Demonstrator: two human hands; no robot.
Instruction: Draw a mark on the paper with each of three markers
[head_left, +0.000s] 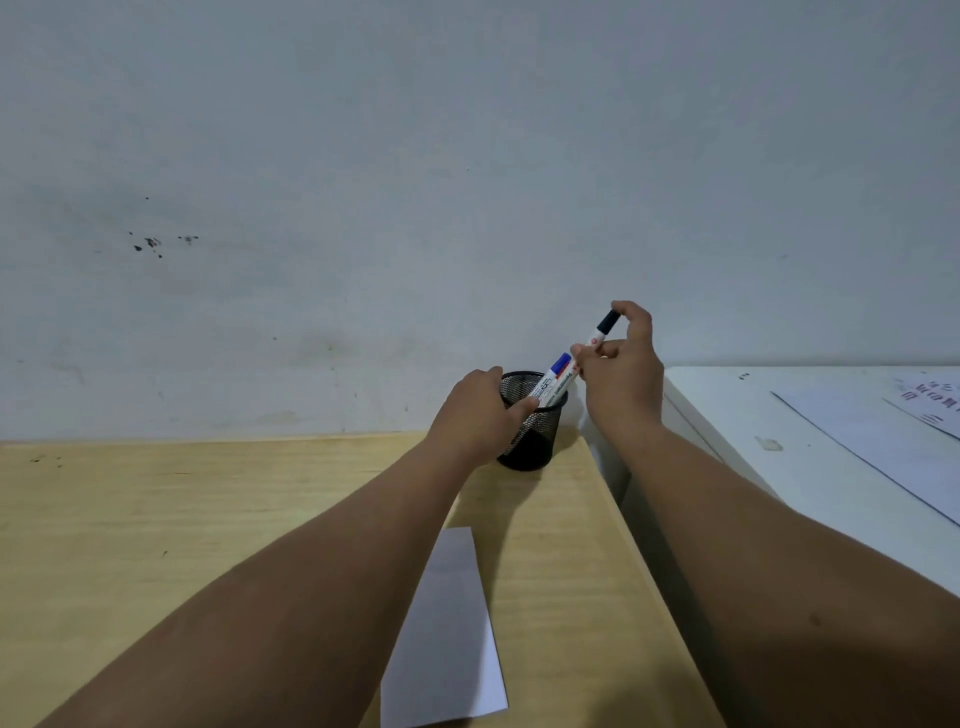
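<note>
A black mesh pen cup (535, 436) stood on the wooden desk (156, 530), close to the desk's far right corner and just in front of the pale wall (415, 156); every other thing lay in some relation to that cup. The left hand (478, 415) was wrapped round the cup's left side, fingers curled on the mesh and the thumb hooked over the rim, so it gripped the cup itself; the right hand (621, 374) hung above and to the right of the cup, its thumb and fingers pinched on a white marker with a black cap (576, 366). That marker slanted — its lower end down at the cup's mouth, its black cap up and to the right under the raised forefinger; whether the lower end rested inside the cup or only at the rim could not be told. A second marker with a blue band (558, 365) leaned just beside it out of the cup, and no more of the cup's contents could be made out. The sheet of white paper (447, 634) lay flat on the desk well in front of the cup, between the two forearms, its near edge cut off by the frame; no mark showed on it. To the right of the cup, across a narrow gap, stood a white table (753, 415) bearing printed sheets (883, 441).
</note>
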